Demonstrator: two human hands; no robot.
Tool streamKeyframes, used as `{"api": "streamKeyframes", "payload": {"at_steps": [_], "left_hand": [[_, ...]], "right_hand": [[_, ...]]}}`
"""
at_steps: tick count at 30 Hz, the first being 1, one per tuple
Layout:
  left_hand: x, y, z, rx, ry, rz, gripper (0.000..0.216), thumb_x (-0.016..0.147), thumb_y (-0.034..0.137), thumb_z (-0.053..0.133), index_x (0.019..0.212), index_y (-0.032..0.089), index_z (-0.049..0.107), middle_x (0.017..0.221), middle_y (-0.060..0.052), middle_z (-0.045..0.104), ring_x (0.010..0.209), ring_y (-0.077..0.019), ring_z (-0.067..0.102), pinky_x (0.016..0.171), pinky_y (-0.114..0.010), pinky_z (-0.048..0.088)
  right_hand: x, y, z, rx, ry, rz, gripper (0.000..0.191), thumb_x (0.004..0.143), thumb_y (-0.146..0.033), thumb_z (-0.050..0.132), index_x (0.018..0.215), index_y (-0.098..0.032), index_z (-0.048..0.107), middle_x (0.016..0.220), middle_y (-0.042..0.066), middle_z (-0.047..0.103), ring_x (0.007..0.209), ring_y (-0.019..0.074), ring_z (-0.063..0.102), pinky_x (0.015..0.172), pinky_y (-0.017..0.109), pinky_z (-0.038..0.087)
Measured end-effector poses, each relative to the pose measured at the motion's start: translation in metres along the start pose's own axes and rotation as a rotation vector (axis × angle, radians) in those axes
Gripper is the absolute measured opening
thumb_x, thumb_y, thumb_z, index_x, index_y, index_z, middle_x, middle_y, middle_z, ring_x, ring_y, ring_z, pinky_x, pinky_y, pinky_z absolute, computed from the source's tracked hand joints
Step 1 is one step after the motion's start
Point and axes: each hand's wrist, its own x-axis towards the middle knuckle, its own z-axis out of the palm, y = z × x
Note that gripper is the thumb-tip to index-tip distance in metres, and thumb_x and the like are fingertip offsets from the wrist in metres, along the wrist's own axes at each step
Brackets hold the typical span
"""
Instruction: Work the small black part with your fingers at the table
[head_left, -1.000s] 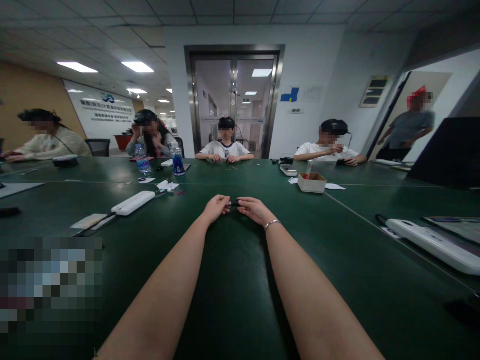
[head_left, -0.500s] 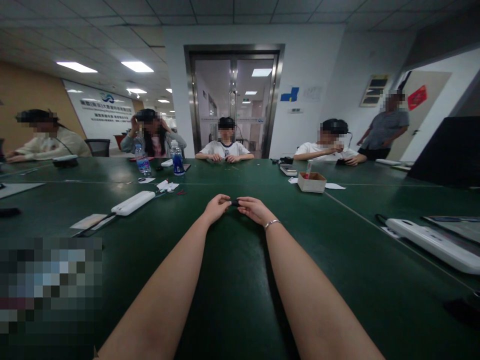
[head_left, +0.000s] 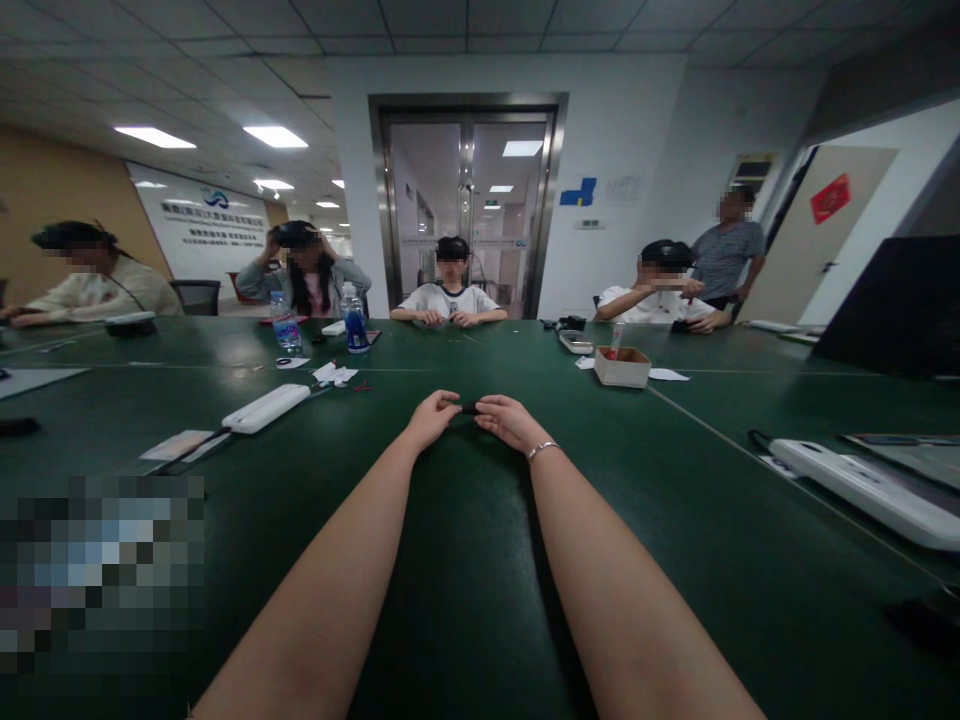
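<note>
A small item sits between the left hand and the right hand at a table; whether the hands rest on it is hard to tell. At left lies a device, its cord across paper; beyond are scraps and, farther back, two bottles. Past the right hand stands a box with a tube in it, a slip beside it. A second device lies nearer, at far right. Opposite sits a person, doors behind; to the right, a standing person is behind another seated person.
</note>
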Motion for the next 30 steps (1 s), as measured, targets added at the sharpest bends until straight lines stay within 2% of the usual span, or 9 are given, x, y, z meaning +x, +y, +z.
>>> {"api": "streamKeyframes", "payload": {"at_steps": [4,7,12,15,18,22,24,27,30], "left_hand": [[-0.0009,0.0018,0.0000,-0.034,-0.041,-0.034,0.022,0.081,0.030,0.049,0.092,0.013,0.058,0.062,-0.001,0.056,0.052,-0.0087,0.049,0.051,-0.020,0.038],[-0.0017,0.0011,-0.0010,-0.037,-0.043,0.010,0.020,0.078,0.025,0.053,0.093,0.013,0.059,0.069,-0.002,0.059,0.059,-0.0092,0.052,0.053,-0.020,0.039],[-0.0006,-0.0055,-0.0036,-0.057,-0.074,0.138,0.027,0.070,0.022,0.065,0.095,0.014,0.060,0.080,-0.005,0.063,0.073,-0.0127,0.058,0.069,-0.026,0.046],[0.0005,-0.0072,-0.0038,-0.091,-0.088,0.165,0.030,0.066,0.021,0.068,0.094,0.014,0.060,0.088,-0.007,0.064,0.082,-0.0147,0.060,0.076,-0.029,0.046],[0.0009,-0.0055,-0.0024,-0.089,-0.067,0.087,0.029,0.070,0.030,0.065,0.095,0.015,0.060,0.091,-0.008,0.064,0.076,-0.0142,0.060,0.066,-0.026,0.046],[0.0006,-0.0024,-0.0005,-0.088,-0.068,-0.025,0.029,0.080,0.038,0.052,0.095,0.014,0.058,0.072,-0.004,0.061,0.058,-0.0105,0.056,0.053,-0.022,0.042],[-0.0002,-0.0018,-0.0005,-0.085,-0.077,-0.002,0.026,0.079,0.034,0.054,0.094,0.013,0.058,0.069,-0.003,0.060,0.058,-0.0099,0.054,0.053,-0.021,0.041],[-0.0011,-0.0021,-0.0006,-0.079,-0.068,0.063,0.025,0.072,0.027,0.062,0.094,0.014,0.060,0.080,-0.005,0.062,0.068,-0.0112,0.056,0.057,-0.021,0.043],[-0.0004,-0.0029,0.0001,-0.087,-0.054,0.046,0.028,0.071,0.029,0.063,0.095,0.015,0.059,0.082,-0.006,0.062,0.069,-0.0116,0.057,0.058,-0.022,0.043]], "right_hand": [[0.0002,0.0009,0.0004,-0.015,-0.058,-0.009,0.009,0.075,-0.002,0.061,0.069,-0.008,0.059,0.064,0.005,0.060,0.057,0.0099,0.059,0.056,0.018,0.053],[0.0006,0.0008,0.0004,-0.013,-0.076,-0.003,0.009,0.075,-0.003,0.062,0.067,-0.007,0.060,0.062,0.006,0.059,0.056,0.0112,0.059,0.055,0.019,0.053],[-0.0002,-0.0018,0.0010,-0.010,-0.109,0.059,0.015,0.084,-0.005,0.051,0.072,-0.006,0.060,0.064,0.008,0.060,0.056,0.0117,0.059,0.056,0.021,0.053],[-0.0019,-0.0030,0.0013,-0.021,-0.120,0.071,0.015,0.086,-0.008,0.049,0.075,-0.006,0.060,0.065,0.008,0.060,0.058,0.0120,0.060,0.058,0.022,0.053],[-0.0031,-0.0032,0.0016,-0.025,-0.116,0.058,0.013,0.085,-0.009,0.051,0.076,-0.007,0.060,0.068,0.009,0.061,0.058,0.0115,0.060,0.059,0.022,0.053],[-0.0028,-0.0027,0.0016,-0.026,-0.128,0.064,0.014,0.085,-0.007,0.050,0.076,-0.007,0.060,0.070,0.009,0.062,0.058,0.0112,0.060,0.059,0.022,0.053],[-0.0026,-0.0027,0.0017,-0.029,-0.139,0.064,0.016,0.085,-0.006,0.048,0.076,-0.006,0.061,0.070,0.009,0.062,0.057,0.0112,0.060,0.058,0.021,0.053],[-0.0029,-0.0032,0.0021,-0.022,-0.121,0.062,0.017,0.086,-0.006,0.047,0.075,-0.006,0.060,0.069,0.010,0.062,0.057,0.0112,0.060,0.058,0.021,0.053],[-0.0038,-0.0039,0.0026,-0.022,-0.106,0.067,0.016,0.085,-0.006,0.049,0.074,-0.007,0.060,0.068,0.009,0.062,0.056,0.0110,0.060,0.058,0.021,0.053]]}}
